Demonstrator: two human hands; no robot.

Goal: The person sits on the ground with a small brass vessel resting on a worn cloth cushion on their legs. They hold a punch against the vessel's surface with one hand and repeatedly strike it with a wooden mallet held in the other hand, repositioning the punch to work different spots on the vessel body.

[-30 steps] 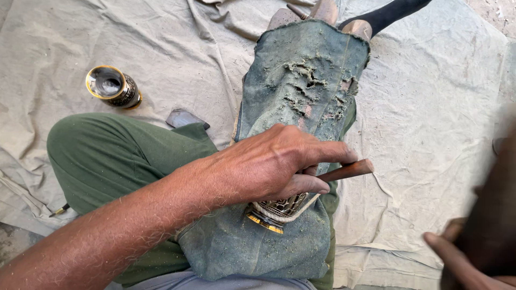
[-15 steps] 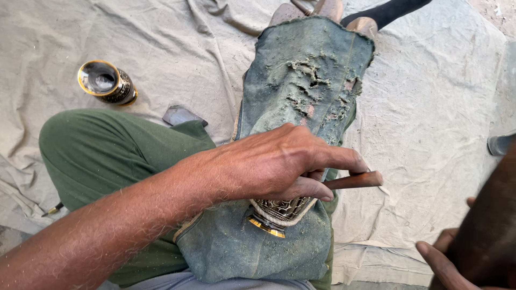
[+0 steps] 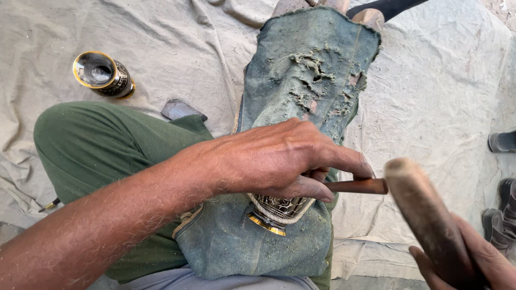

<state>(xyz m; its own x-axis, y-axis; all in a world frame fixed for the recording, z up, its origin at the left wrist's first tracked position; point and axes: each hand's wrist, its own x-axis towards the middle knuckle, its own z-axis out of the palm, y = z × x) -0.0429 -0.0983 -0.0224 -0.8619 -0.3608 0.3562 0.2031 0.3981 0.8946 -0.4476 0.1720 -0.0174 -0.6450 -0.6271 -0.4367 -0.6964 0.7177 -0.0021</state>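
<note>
The left hand [image 3: 279,158] lies over an ornate dark-and-gold metal vessel [image 3: 277,210] resting on worn blue-green cloth [image 3: 301,80] across the lap, its grip clenched around a thin brown chisel-like tool [image 3: 357,186] that pokes out to the right. The right hand [image 3: 473,266], at the lower right corner, grasps a thick wooden mallet [image 3: 424,220] whose head is just beside the tool's end. A similar vessel [image 3: 102,74] stands on the grey floor sheet [image 3: 451,107] well apart.

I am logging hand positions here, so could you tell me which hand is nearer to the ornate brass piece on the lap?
Left. The left hand rests on the ornate brass piece, covering its top. The right hand is off to its right, gripping a wooden mallet.
</note>
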